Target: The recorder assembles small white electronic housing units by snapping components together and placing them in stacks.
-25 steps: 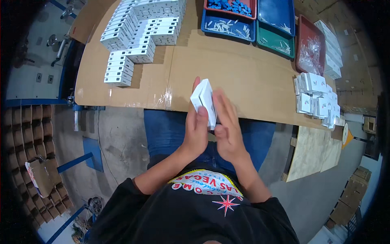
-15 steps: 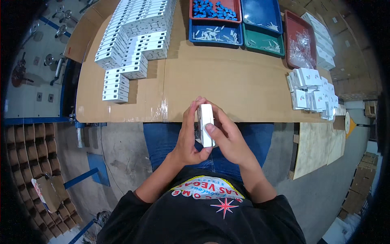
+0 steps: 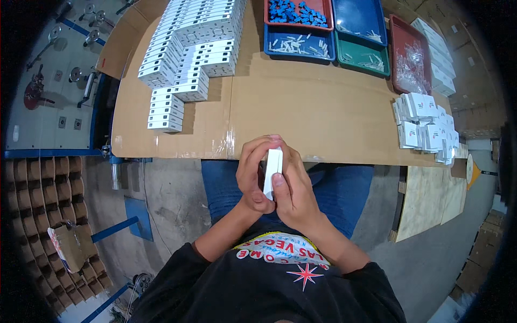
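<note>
A slim white box (image 3: 273, 171) is held on its edge between my two hands, just off the near edge of the table and above my lap. Curled fingers of my left hand (image 3: 254, 172) press on its left side. My right hand (image 3: 293, 188) wraps its right side, the thumb resting on the white narrow face. The fingertips of both hands meet at the far end of the box. Its broad sides are mostly hidden by my palms.
Rows of stacked white boxes (image 3: 194, 59) stand at the left of the cardboard-covered table (image 3: 301, 113). Trays of blue pieces (image 3: 299, 13) and white sticks (image 3: 299, 46) lie at the back, beside a red tray (image 3: 398, 64) with clear plastic. White packets (image 3: 423, 121) pile up at the right.
The whole view has shifted, with the table and its contents now further right. My left fingers have gone from straight to curled around the box, and the box tilts slightly.
</note>
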The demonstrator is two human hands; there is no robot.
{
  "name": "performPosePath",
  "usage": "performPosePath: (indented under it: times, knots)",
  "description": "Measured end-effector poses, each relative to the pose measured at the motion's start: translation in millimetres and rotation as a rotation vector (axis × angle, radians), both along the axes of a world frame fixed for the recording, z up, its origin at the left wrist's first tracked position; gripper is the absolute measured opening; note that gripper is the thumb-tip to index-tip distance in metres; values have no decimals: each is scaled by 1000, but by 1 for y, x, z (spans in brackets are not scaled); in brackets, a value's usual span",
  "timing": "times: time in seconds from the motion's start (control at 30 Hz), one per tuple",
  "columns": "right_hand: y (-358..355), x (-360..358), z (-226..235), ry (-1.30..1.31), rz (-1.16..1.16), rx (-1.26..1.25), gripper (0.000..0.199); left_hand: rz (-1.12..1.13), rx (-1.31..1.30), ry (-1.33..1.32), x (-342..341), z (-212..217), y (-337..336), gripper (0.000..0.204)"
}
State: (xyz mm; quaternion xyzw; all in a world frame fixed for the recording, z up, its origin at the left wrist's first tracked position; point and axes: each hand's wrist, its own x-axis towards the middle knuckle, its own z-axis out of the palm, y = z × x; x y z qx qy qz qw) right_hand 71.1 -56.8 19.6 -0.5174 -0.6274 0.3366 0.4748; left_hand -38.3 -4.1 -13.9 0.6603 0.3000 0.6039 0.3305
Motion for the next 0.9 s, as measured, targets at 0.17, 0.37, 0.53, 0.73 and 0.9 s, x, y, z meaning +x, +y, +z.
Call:
performPosePath:
  times: [0.17,0.37,0.53,0.73,0.9]
  knots:
    - [1,0,-1,12,-2,33,58,-6,5,-25,-1,1,-1,84]
    - [2,1,-2,34,-5,29,58,7,39,-1,-1,0,-1,80]
    - [3,9,6,294,-15,-77,63,-57,112,10,-3,-5,6,69]
    - [11,23,3,29,-113,99,58,-241,-349,-138,7,25,-7,74]
    - [11,19,-8,-193,-102,245,50,-237,-452,1,8,22,-4,98]
